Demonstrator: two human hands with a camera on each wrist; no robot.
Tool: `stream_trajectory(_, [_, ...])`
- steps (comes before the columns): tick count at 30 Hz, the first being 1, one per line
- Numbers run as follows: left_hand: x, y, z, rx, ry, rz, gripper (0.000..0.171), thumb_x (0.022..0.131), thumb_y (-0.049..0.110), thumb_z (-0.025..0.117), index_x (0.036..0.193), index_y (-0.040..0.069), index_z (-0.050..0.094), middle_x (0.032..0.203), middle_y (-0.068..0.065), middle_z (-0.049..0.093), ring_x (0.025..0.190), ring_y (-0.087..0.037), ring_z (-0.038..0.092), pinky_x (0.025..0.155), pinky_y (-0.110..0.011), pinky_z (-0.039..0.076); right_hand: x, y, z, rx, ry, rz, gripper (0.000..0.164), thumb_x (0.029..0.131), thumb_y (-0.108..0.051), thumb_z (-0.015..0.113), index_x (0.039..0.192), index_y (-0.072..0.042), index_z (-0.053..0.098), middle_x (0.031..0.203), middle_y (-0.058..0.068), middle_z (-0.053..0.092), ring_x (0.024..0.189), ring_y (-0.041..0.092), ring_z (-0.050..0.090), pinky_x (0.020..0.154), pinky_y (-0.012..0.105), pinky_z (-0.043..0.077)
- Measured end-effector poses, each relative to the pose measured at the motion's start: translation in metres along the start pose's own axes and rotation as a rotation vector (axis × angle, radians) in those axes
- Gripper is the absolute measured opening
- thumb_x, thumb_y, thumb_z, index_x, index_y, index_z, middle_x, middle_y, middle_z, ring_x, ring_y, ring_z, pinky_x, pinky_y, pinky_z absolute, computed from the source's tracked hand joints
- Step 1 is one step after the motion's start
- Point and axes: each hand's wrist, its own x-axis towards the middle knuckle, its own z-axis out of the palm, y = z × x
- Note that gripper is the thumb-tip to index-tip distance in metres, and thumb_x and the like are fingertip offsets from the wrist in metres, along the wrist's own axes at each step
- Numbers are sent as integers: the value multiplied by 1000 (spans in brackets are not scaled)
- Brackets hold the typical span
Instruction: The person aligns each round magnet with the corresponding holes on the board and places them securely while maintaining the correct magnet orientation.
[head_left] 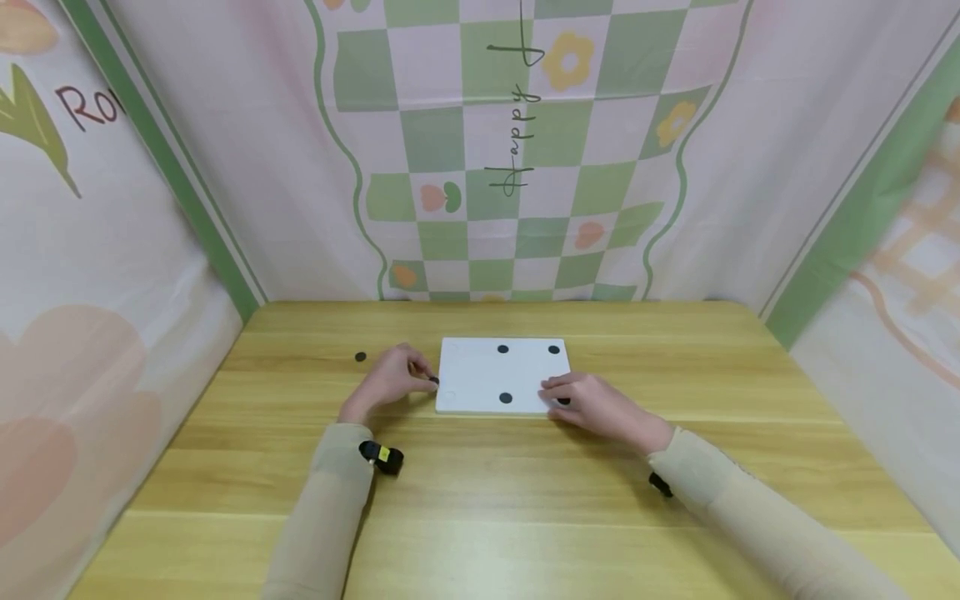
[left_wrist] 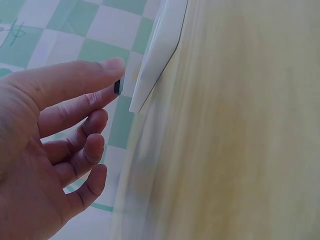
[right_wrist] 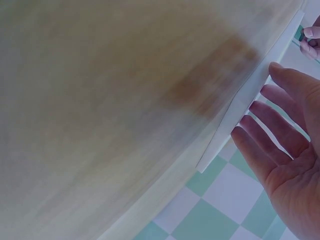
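A white rectangular board [head_left: 472, 371] lies on the table with several flat black discs on it, one of them [head_left: 506, 398] near its front edge. Faint round outlines mark its two left corners. Just off the board's left edge, my left hand [head_left: 393, 372] pinches a small black disc [left_wrist: 118, 87] between thumb and index finger; the other fingers are loosely bent. My right hand [head_left: 592, 404] rests at the board's front right corner, fingers extended over the top and thumb by the front edge. It partly covers the black disc [head_left: 564, 401] in that corner.
Another black disc [head_left: 361, 357] lies on the wooden table [head_left: 480, 500], left of the board beyond my left hand. A green-and-white checked curtain [head_left: 495, 150] hangs along the table's back edge, and more printed cloth hangs at both sides.
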Motion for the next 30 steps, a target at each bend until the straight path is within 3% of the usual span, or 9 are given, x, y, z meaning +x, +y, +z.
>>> stream_trajectory(12, [1, 2, 6, 4, -13, 49, 13, 75, 24, 81, 82, 17, 71, 91, 0, 59, 79, -15, 53, 67, -28, 47, 1, -1, -1, 2, -10, -14, 26, 86, -13, 70, 110, -3, 70, 117, 17, 66, 108, 30, 64, 90, 42, 53])
stream_trajectory(30, [-2, 15, 10, 5, -25, 51, 12, 75, 20, 81, 81, 16, 72, 91, -1, 60, 78, -15, 53, 70, -28, 47, 0, 0, 0, 5, -7, -17, 26, 86, -14, 70, 110, -4, 70, 117, 17, 66, 108, 30, 64, 90, 42, 53])
